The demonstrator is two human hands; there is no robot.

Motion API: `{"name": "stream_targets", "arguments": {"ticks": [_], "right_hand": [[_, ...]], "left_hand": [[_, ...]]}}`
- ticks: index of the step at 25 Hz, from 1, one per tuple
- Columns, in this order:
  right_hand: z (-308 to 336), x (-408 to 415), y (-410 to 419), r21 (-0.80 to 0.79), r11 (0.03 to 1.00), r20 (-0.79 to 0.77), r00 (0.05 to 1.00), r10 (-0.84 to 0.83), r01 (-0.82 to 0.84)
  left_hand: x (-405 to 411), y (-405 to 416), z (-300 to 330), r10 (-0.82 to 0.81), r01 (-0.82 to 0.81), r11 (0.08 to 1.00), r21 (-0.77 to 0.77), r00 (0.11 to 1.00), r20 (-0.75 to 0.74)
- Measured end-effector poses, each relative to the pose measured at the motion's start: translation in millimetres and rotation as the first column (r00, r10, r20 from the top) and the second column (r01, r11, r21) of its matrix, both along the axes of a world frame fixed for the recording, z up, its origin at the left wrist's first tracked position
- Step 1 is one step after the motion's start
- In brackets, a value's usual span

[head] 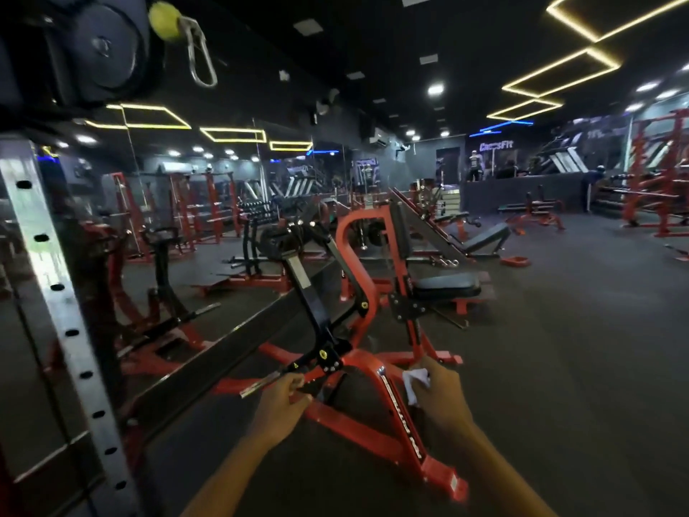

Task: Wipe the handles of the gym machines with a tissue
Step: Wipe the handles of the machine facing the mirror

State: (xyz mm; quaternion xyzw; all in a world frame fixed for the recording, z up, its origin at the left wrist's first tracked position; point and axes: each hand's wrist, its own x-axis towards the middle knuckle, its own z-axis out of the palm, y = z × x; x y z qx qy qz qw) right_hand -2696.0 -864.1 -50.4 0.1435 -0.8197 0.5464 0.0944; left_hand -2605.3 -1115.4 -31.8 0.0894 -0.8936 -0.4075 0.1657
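Note:
A red and black seated gym machine [367,371] stands on the dark floor in front of me. Its black lever arm ends low down in a chrome handle [261,384]. My left hand [285,403] grips the inner end of that handle, fingers curled round it. My right hand [438,389] is to the right, near the machine's red base beam, and holds a crumpled white tissue [414,384] pinched in its fingers. The tissue is apart from the handle.
A silver perforated upright [56,292] of a cable machine stands close on my left, with a steel carabiner [199,54] and yellow ball overhead. A mirror wall runs along the left. Benches and red racks fill the back; open dark floor [559,348] lies to the right.

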Motion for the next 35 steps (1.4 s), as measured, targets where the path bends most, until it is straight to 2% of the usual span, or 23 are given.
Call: {"name": "stream_targets", "arguments": {"ticks": [4, 8, 10, 14, 22, 24, 27, 35], "right_hand": [[18.7, -82.7, -58.2, -0.033, 0.999, -0.118, 0.992, -0.042, 0.039], [-3.8, -147.7, -108.8, -0.065, 0.998, -0.104, 0.994, 0.012, -0.018], [-11.9, -190.0, -131.7, -0.087, 0.995, -0.058, 0.997, 0.053, -0.058], [-14.8, -282.5, -180.5, -0.102, 0.985, -0.088, 0.987, 0.132, -0.141], [27.7, -512.0, -259.9, 0.035, 0.975, -0.157, 0.962, 0.224, -0.221], [35.2, -566.3, -278.4, 0.06, 0.968, -0.185, 0.95, 0.252, -0.245], [37.7, -620.3, -303.9, 0.082, 0.958, -0.172, 0.943, 0.284, -0.273], [26.0, -744.8, -386.2, 0.122, 0.938, -0.161, 0.926, 0.341, -0.324]], "left_hand": [[-88.6, -55.1, 26.4, 0.045, -0.047, 0.998, -0.028, 0.997, -0.06], [-143.4, -94.8, 16.9, 0.06, -0.061, 0.994, -0.093, 0.998, -0.021], [-174.7, -114.3, 13.7, 0.086, -0.087, 0.993, -0.075, 0.996, -0.011], [-252.0, -152.5, 6.5, 0.129, -0.131, 0.988, -0.078, 0.991, -0.03], [-458.3, -203.8, 18.5, 0.296, -0.291, 0.955, 0.055, 0.945, -0.136], [-508.2, -217.8, 18.3, 0.322, -0.313, 0.946, 0.084, 0.939, -0.123], [-557.3, -235.0, 6.1, 0.345, -0.337, 0.936, 0.1, 0.935, -0.078], [-691.1, -321.4, -13.1, 0.384, -0.374, 0.922, 0.101, 0.917, -0.107]]}}
